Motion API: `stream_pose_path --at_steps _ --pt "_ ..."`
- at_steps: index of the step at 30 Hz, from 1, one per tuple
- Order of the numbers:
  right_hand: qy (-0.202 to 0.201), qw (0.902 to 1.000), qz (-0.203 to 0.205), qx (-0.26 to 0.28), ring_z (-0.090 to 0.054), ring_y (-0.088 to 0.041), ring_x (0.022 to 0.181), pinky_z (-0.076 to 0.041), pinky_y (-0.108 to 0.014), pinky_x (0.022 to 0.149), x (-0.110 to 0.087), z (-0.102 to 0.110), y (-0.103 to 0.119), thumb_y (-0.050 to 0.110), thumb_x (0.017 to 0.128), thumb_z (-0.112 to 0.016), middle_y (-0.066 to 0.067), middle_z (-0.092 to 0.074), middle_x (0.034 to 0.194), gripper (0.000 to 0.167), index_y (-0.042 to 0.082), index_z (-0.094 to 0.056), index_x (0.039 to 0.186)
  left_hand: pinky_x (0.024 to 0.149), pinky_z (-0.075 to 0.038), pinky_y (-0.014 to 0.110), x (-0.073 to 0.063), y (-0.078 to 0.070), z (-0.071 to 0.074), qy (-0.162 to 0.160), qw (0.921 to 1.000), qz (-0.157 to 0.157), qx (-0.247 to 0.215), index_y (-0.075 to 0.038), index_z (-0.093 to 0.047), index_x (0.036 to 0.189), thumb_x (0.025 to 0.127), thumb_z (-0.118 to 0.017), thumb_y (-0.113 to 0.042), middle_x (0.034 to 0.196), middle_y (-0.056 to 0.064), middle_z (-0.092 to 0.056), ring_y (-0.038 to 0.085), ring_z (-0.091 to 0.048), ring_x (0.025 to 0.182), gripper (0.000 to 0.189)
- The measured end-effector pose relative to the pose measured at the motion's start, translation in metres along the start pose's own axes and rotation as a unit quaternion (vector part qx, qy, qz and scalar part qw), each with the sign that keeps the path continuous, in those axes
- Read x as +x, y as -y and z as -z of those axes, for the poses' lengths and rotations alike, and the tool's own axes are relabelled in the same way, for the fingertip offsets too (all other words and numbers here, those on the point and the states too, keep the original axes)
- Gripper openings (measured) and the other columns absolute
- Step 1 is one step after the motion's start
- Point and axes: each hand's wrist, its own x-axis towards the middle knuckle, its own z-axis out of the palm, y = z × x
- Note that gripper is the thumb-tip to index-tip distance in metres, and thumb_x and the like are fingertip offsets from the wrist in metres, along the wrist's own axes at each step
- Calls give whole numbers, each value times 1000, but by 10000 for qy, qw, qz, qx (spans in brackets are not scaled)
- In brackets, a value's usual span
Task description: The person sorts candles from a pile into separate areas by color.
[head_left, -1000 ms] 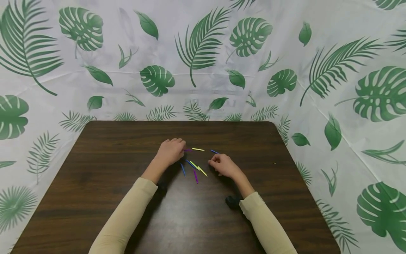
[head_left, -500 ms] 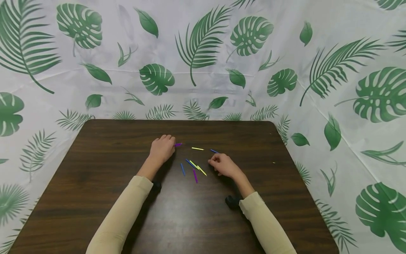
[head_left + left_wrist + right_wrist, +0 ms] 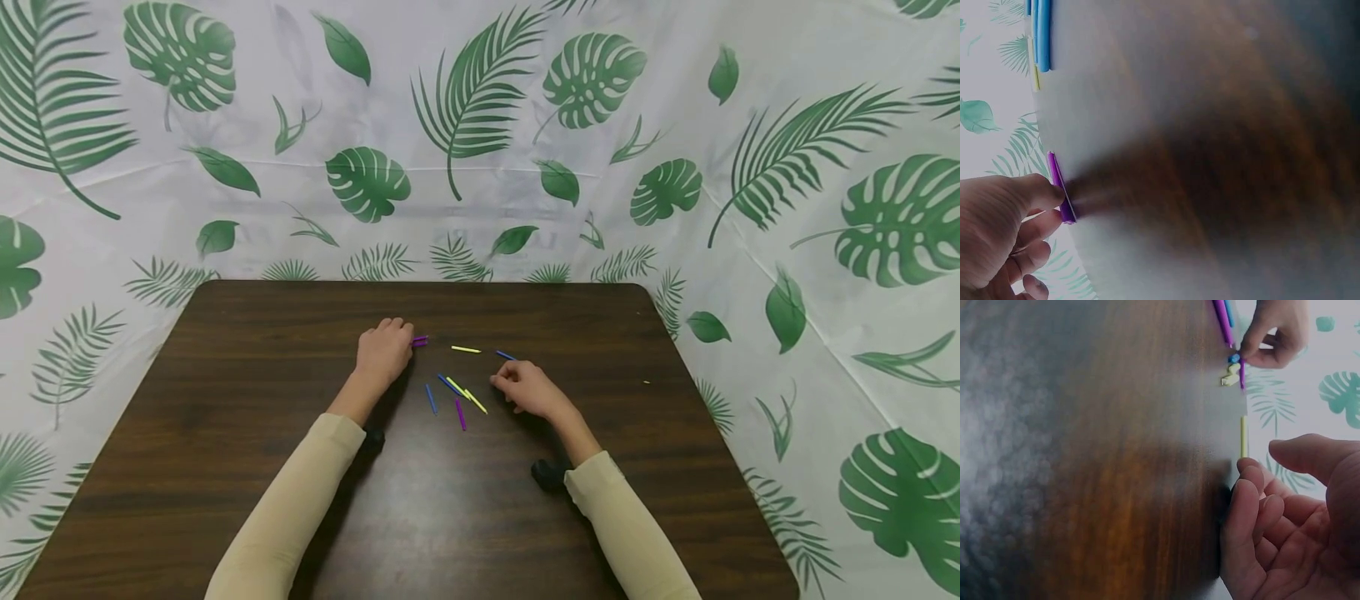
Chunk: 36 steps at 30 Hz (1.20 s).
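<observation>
My left hand (image 3: pixel 385 348) rests at the back left of the sticks, its thumb and index finger pinching a thin purple stick (image 3: pixel 1055 167) close to the table. In the head view two purple sticks (image 3: pixel 421 340) show side by side at these fingertips, their left ends hidden by the hand. My right hand (image 3: pixel 528 390) lies on the table with loosely curled fingers. In the right wrist view its thumb stands apart from the fingers and nothing is between them. A blue stick (image 3: pixel 506 355) lies just behind it, and a yellow stick (image 3: pixel 466 349) between the hands.
Between the hands, nearer me, a blue stick (image 3: pixel 443 380) and two yellow sticks (image 3: pixel 477 403) lie in a loose cluster. A purple stick (image 3: pixel 461 415) and another blue stick (image 3: pixel 431 399) lie beside it. A tiny yellow bit (image 3: pixel 647 382) sits far right on the brown table (image 3: pixel 420 517).
My left hand has moved left and slightly back with a purple stick from near the yellow one. Two purple sticks now show at its fingertips. The right hand has stayed in place.
</observation>
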Motion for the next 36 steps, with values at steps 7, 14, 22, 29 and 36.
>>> stream_pose_path --at_steps 7,14,22,29,36 --pt "18 10000 -11 -17 -64 -21 70 -60 -35 61 1 -2 -1 34 110 -64 -7 -65 80 24 12 -74 108 88 -59 52 1 -1 0 168 9998 101 44 -6 -71 117 100 -69 -12 122 14 -70 35 -63 121 19" --pt "28 10000 36 -64 -64 -21 69 -60 -35 61 2 -3 -2 34 110 -64 -8 -65 80 25 11 -73 107 93 -58 52 0 -3 -1 132 9999 102 42 -7 -70 122 101 -69 -13 125 15 -70 36 -62 123 22" --pt "70 9998 97 -182 -63 -20 68 -60 -34 61 1 -2 -1 35 109 -65 -7 -65 81 25 11 -72 105 85 -58 47 -7 -21 5 82 9984 -474 -296 -11 -71 104 100 -74 -15 106 9 -70 32 -66 109 6" --pt "116 9997 120 -165 -63 -20 70 -59 -33 63 0 -1 0 34 108 -67 -6 -65 82 23 12 -71 103 96 -58 48 -10 -39 12 840 9829 -1461 -747 -15 -72 106 101 -75 -16 107 4 -67 27 -65 107 6" --pt "258 9989 324 -202 -62 -19 68 -57 -32 62 -2 -1 4 30 107 -68 -5 -66 82 18 12 -71 103 92 -57 41 -12 -52 15 843 9703 -2046 -976 -18 -75 103 99 -78 -17 107 1 -68 23 -65 104 5"
